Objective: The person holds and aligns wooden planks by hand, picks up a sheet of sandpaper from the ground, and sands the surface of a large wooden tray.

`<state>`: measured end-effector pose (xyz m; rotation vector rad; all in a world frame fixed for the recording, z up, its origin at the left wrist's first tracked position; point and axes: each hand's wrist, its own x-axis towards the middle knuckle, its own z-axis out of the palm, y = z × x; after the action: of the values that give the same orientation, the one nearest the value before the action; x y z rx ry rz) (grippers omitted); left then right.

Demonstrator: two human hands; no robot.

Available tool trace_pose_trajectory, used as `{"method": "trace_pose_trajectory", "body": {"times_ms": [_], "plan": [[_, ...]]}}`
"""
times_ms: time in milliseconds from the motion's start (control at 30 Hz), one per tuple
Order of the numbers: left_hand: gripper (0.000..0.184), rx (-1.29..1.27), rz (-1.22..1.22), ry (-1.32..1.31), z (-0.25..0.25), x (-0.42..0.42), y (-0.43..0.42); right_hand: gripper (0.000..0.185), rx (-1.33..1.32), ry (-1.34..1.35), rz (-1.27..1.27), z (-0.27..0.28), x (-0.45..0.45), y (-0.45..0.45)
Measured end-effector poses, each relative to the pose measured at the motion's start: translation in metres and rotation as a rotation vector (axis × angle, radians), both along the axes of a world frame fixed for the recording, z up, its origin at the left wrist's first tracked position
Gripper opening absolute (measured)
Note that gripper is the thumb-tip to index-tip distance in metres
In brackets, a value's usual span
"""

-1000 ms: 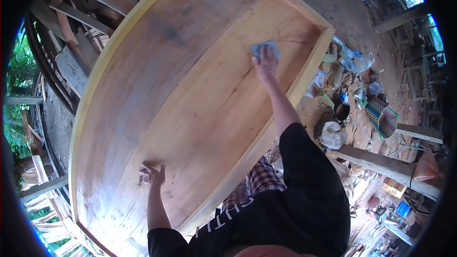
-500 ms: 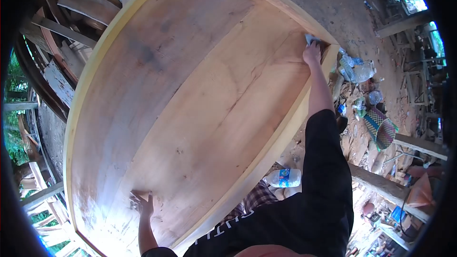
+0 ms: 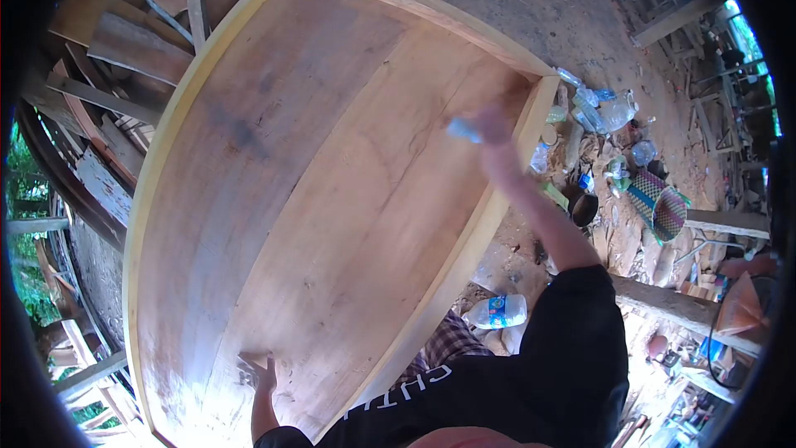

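A large wooden panel (image 3: 332, 174) with a raised rim (image 3: 196, 66) fills the middle of the head view. Its planks show long seams, and dark stains mark the left side. My right hand (image 3: 496, 131), smeared by motion, grips a small light-blue piece (image 3: 463, 129) over the upper right of the panel; whether that is cloth or abrasive sheet I cannot make out. Low on the panel, my left hand (image 3: 264, 375) lies with fingers spread on the wood, holding nothing visible.
Wooden scraps (image 3: 137, 46) are piled beyond the left rim. On the dirt floor to the right lie plastic bottles (image 3: 615, 112) and a woven basket (image 3: 659, 206). Another bottle (image 3: 497, 312) is close to my body. A thick beam (image 3: 672, 305) stands out at right.
My right hand has come away from the far right corner, moving left and toward me with the light-blue piece. My left hand stays at the same spot on the panel. The view has shifted slightly.
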<state>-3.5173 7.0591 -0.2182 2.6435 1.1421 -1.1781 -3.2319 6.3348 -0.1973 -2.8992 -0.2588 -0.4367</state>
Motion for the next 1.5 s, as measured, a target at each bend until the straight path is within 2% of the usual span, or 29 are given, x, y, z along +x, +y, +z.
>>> {"method": "trace_pose_trajectory", "body": {"times_ms": [100, 167, 233, 300, 400, 500, 567, 633, 767, 833, 967, 1133, 1167, 1200, 1233, 1267, 1300, 1333, 1433, 1500], "plan": [[0.109, 0.001, 0.002, 0.006, -0.001, -0.003, 0.0, 0.047, -0.254, -0.155, -0.334, 0.074, -0.002, -0.049], [0.109, -0.005, 0.006, -0.009, 0.001, 0.0, 0.0, 0.05, -0.155, -0.006, -0.266, 0.036, -0.048, -0.047], [0.11, -0.005, 0.016, 0.012, 0.002, 0.0, 0.0, 0.054, 0.053, 0.135, -0.171, -0.009, -0.11, -0.021], [0.11, 0.009, 0.011, 0.012, 0.0, 0.0, -0.003, 0.054, 0.104, 0.234, -0.205, 0.032, -0.138, 0.032], [0.111, -0.011, 0.042, 0.01, 0.005, 0.004, -0.004, 0.049, 0.187, 0.141, -0.257, 0.019, -0.099, -0.003], [0.111, 0.011, 0.03, 0.043, -0.004, 0.001, 0.007, 0.044, -0.054, 0.019, -0.363, -0.007, -0.011, -0.102], [0.11, 0.03, 0.012, 0.086, 0.001, 0.003, 0.002, 0.043, -0.118, -0.078, -0.442, -0.037, 0.048, -0.167], [0.111, -0.018, 0.027, 0.059, 0.004, 0.005, 0.0, 0.042, -0.151, 0.128, -0.561, -0.008, 0.081, -0.182], [0.111, 0.013, 0.002, 0.067, 0.001, 0.004, 0.002, 0.042, -0.108, 0.09, -0.628, -0.017, 0.08, -0.185], [0.11, 0.019, 0.0, 0.053, -0.003, 0.002, 0.005, 0.043, -0.204, -0.014, -0.507, -0.027, 0.059, -0.179], [0.112, 0.011, -0.02, 0.004, -0.016, -0.008, 0.017, 0.045, -0.039, -0.019, -0.37, -0.018, -0.013, -0.109], [0.114, -0.029, 0.028, -0.05, -0.006, -0.005, 0.006, 0.048, -0.085, -0.018, -0.198, -0.016, -0.131, 0.014], [0.115, -0.063, 0.044, -0.095, -0.009, -0.004, 0.005, 0.061, 0.142, 0.019, -0.161, -0.023, -0.162, 0.042], [0.116, -0.038, 0.022, -0.069, -0.006, -0.002, 0.001, 0.054, 0.183, -0.057, -0.13, -0.021, -0.19, 0.073], [0.116, -0.061, 0.025, -0.114, -0.014, -0.003, 0.003, 0.055, 0.333, 0.018, -0.119, -0.015, -0.222, 0.104], [0.116, -0.042, -0.013, -0.163, -0.024, -0.01, 0.012, 0.057, 0.349, 0.092, -0.125, -0.023, -0.253, 0.135], [0.116, -0.017, -0.049, -0.212, -0.032, -0.013, 0.015, 0.057, 0.419, 0.072, -0.02, -0.003, -0.279, 0.165], [0.115, 0.014, -0.049, -0.245, -0.026, -0.012, 0.008, 0.056, 0.497, 0.159, -0.023, 0.023, -0.304, 0.197], [0.113, 0.06, 0.071, -0.225, 0.001, -0.006, -0.022, 0.054, 0.385, 0.25, 0.193, 0.041, -0.361, 0.251], [0.106, 0.051, 0.096, -0.328, -0.002, -0.015, -0.036, 0.052, 0.355, 0.283, 0.179, 0.065, -0.375, 0.264]]}}
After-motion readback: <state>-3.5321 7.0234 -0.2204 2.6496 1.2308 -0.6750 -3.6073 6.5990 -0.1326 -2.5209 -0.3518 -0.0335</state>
